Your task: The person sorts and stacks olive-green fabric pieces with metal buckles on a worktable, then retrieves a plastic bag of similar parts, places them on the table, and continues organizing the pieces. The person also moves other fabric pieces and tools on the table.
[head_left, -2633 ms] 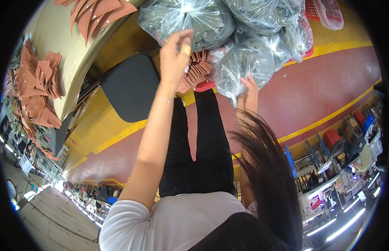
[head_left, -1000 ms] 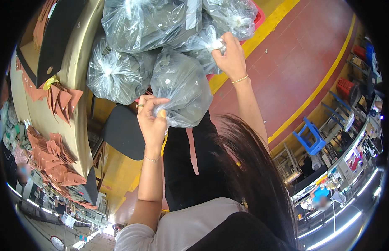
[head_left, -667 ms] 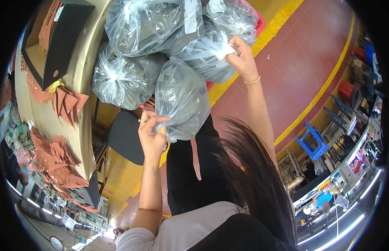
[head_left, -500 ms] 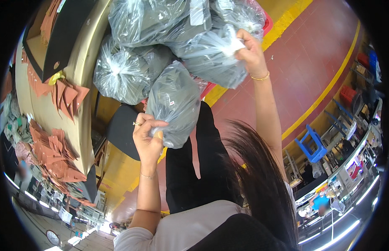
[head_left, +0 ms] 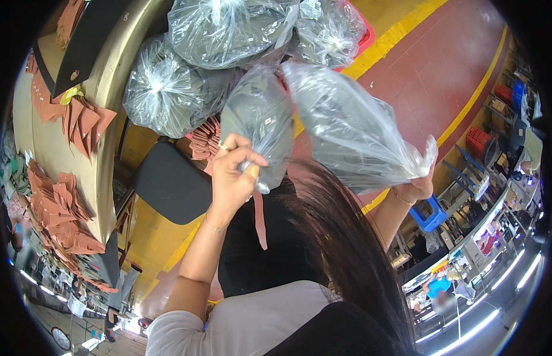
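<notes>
Clear plastic bags of dark grey pieces are held one in each hand, both gripped by the gathered neck so that the weight hangs below the fist and nothing can spill. The smaller bag [head_left: 258,121] is pinched at its twisted end by the left hand [head_left: 231,178], fingers closed tight around the plastic, and is raised just in front of the person's chest. The larger bag [head_left: 353,127] is clamped at its bunched mouth by the right hand [head_left: 415,190], drawn out to the person's right and stretched slantwise, well apart from the other.

Behind them, more tied bags [head_left: 169,89] of the same sort are heaped together, seemingly in a red crate [head_left: 366,37], though only a corner of it shows. A black stool seat [head_left: 172,184] stands just below the heap.

To the left, a curved tan counter [head_left: 113,101] carries stacks of reddish-brown cut pieces [head_left: 56,204], fanned and piled along its edge, and a dark mat [head_left: 89,41]. The floor [head_left: 442,71] is painted red with yellow lines. A blue stool [head_left: 429,213] and shelves of goods stand at the far right, under strip lights.
</notes>
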`<state>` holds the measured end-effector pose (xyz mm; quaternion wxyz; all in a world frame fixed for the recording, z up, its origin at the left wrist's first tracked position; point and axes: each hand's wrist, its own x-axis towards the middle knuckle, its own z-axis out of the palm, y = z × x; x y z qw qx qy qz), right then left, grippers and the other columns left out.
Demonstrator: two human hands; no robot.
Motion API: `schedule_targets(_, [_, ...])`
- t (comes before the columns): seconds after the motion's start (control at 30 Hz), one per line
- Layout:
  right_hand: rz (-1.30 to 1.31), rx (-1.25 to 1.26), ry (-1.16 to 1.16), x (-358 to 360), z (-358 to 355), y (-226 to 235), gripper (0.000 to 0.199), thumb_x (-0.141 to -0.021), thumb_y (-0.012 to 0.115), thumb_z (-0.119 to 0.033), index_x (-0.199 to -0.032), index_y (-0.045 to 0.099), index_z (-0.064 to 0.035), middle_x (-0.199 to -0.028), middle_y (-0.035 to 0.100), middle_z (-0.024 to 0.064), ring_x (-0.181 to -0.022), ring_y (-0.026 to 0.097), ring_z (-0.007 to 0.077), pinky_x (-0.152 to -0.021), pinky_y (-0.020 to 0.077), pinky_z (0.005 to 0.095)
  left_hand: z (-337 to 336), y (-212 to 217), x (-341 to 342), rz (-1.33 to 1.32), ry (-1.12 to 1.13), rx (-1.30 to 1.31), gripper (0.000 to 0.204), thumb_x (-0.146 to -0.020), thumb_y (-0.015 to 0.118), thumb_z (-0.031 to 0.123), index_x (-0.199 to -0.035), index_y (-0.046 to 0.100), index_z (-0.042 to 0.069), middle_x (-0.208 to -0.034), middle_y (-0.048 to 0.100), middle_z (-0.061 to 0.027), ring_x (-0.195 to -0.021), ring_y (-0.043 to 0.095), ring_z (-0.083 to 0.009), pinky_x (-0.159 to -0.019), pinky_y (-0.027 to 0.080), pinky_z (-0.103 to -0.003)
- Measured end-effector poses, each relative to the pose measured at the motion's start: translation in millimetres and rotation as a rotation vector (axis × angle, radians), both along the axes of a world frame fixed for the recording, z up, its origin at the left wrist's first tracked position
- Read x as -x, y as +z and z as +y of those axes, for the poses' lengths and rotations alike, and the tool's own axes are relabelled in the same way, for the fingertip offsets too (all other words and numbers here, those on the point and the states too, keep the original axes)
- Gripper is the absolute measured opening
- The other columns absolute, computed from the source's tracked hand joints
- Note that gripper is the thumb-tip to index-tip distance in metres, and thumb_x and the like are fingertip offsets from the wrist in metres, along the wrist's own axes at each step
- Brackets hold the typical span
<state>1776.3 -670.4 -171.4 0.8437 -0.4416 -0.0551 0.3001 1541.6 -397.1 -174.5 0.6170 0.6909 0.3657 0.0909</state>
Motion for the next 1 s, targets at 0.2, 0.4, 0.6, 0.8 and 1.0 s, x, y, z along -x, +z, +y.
schedule_targets(0.2, [-0.029,-0.041,-0.273,23,-23,7,0.082,-0.057,0.053,0.000,-0.138,0.041,-0.0005,-0.111,0.064,0.0247,-0.102,0.063,0.0418,-0.092,0.0512,0.0529,27,-71,-30,0.186,-0.014,-0.176,0.024,-0.067,0.058,-0.003,-0.085,0.072,0.003,-0.091,0.055,-0.0090,-0.093,0.055,-0.0241,-0.087,0.042,-0.032])
schedule_targets(0.4, [-0.011,-0.013,-0.363,30,-30,21,0.080,-0.058,0.052,-0.004,-0.137,0.042,-0.0019,-0.107,0.064,0.0239,-0.098,0.065,0.0405,-0.089,0.0527,0.0509,42,-96,-57,0.081,-0.014,-0.348,0.022,-0.072,0.060,-0.003,-0.089,0.073,0.004,-0.098,0.059,-0.0111,-0.097,0.057,-0.0251,-0.090,0.044,-0.033])
schedule_targets(0.6, [0.005,-0.126,-0.325,44,-27,25,0.080,-0.060,0.051,-0.010,-0.139,0.041,-0.0039,-0.108,0.065,0.0239,-0.101,0.063,0.0411,-0.092,0.0502,0.0533,7,-113,-99,0.093,-0.257,-0.569,0.051,-0.083,0.069,0.030,-0.127,0.057,0.007,-0.133,0.046,-0.0273,-0.123,0.047,-0.0414,-0.103,0.040,-0.043])
schedule_targets(0.8, [0.010,-0.286,-0.272,48,-19,34,0.061,-0.063,0.055,-0.015,-0.123,0.050,-0.0058,-0.105,0.066,0.0220,-0.104,0.062,0.0406,-0.096,0.0466,0.0565,20,-131,-114,0.240,-0.459,-0.682,0.064,-0.087,0.065,0.041,-0.138,0.046,0.008,-0.142,0.036,-0.0337,-0.130,0.039,-0.0481,-0.108,0.036,-0.048])
schedule_targets(1.0, [-0.024,-0.151,-0.235,56,-28,54,0.033,-0.065,0.060,-0.015,-0.095,0.054,-0.0065,-0.101,0.064,0.0147,-0.101,0.062,0.0359,-0.094,0.0466,0.0560,11,-109,-88,0.059,0.005,-0.596,0.061,-0.088,0.065,0.037,-0.137,0.046,0.006,-0.139,0.041,-0.0272,-0.124,0.044,-0.0439,-0.107,0.034,-0.048])
